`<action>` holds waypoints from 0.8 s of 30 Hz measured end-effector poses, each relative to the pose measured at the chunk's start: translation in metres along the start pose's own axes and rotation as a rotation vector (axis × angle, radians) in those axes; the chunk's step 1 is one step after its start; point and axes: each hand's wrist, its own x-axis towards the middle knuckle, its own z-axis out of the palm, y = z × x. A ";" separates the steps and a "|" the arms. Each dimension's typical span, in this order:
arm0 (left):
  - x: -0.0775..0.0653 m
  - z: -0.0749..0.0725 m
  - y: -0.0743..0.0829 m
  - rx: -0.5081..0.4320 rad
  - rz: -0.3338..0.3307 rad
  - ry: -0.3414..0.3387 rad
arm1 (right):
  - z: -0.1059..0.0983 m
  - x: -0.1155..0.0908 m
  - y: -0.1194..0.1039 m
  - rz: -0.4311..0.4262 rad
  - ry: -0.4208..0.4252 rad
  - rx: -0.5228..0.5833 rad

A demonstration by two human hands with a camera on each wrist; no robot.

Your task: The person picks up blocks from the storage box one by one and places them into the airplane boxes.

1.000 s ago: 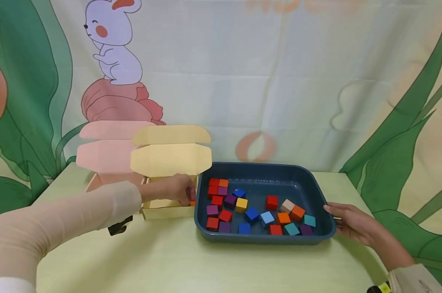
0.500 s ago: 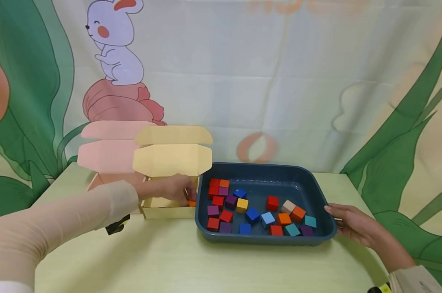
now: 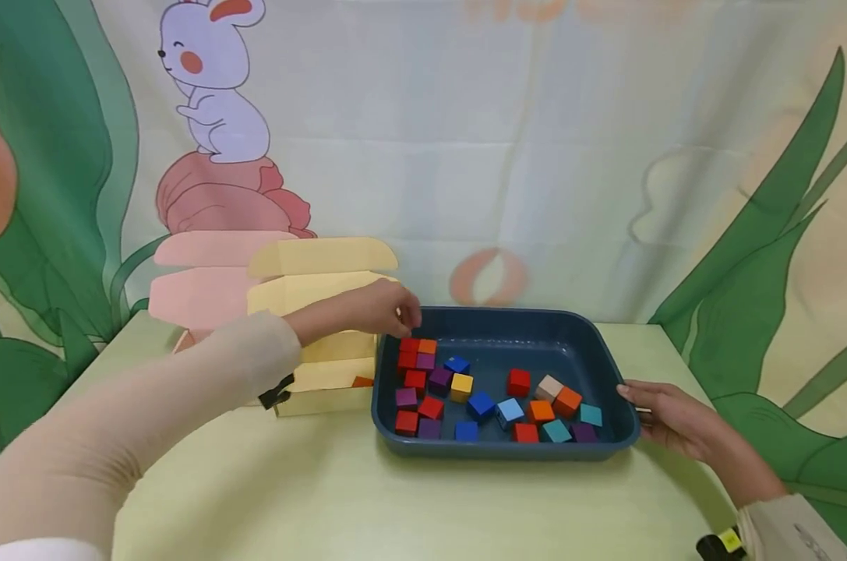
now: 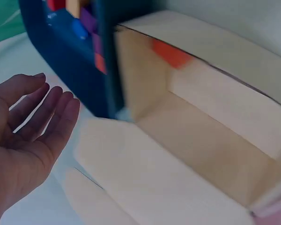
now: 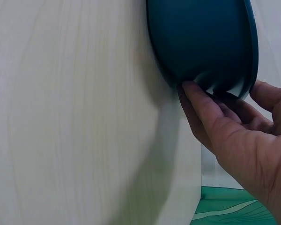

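Note:
My left hand (image 3: 388, 307) hovers over the back left corner of the dark blue tray (image 3: 507, 318), beside the yellow box's raised lid. In the left wrist view its fingers are loosely bent with nothing between them. An orange block (image 4: 171, 54) lies inside the open yellow box (image 3: 325, 403), in its corner nearest the tray. My right hand (image 3: 675, 421) holds the tray's right end, thumb at the rim and fingers underneath, as the right wrist view shows. Several coloured blocks lie in the tray, among them a yellow block (image 3: 461, 387) and a red block (image 3: 518, 382).
An open pink box (image 3: 206, 300) stands left of the yellow one, partly hidden by my left sleeve. All sit on a pale green table (image 3: 423, 506). Behind hangs a cloth (image 3: 570, 156) printed with a rabbit and leaves.
My left hand has let go of the orange block in the yellow box, then risen out and moved right to the tray's back left corner. The right hand stays on the tray.

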 end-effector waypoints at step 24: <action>0.151 0.074 0.108 0.135 -0.011 -0.383 | -0.001 0.005 0.004 -0.011 0.005 -0.007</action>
